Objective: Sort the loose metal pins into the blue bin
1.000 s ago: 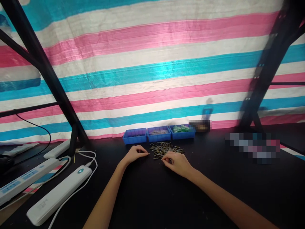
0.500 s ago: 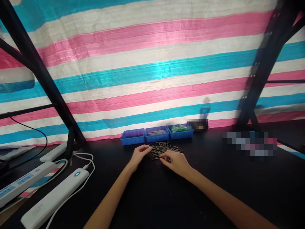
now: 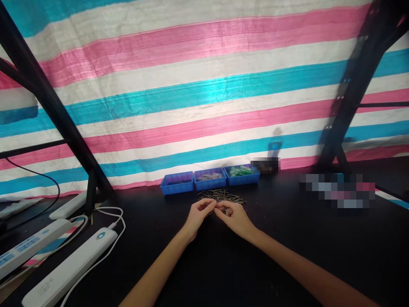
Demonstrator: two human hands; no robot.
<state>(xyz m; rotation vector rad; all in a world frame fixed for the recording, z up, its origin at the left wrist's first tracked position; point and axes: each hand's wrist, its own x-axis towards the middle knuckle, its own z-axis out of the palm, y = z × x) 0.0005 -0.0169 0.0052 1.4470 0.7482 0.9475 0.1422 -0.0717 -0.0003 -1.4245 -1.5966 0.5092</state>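
Pins: heap of thin metal pins (image 3: 221, 196) on the black tabletop (image 3: 275, 251), just in front of the trays; they lie flat and crossed, long axes mostly left to right, too many and too fine to count
Left hand: left hand (image 3: 198, 215) at the heap's near edge, grip pressed together, thumb to fingertips; what it pinches is too small to make out
Right hand: right hand (image 3: 234, 216) with fingertips meeting the left's, grip likewise closed; any pin between them cannot be made out
Trays: three blue trays (image 3: 209, 179) in a row against the striped tarp (image 3: 204, 85); the right one holds green pieces, the others unclear
Left edge: three white power strips (image 3: 68, 266), cut off by the frame
Blurred: two pixelated patches on the right
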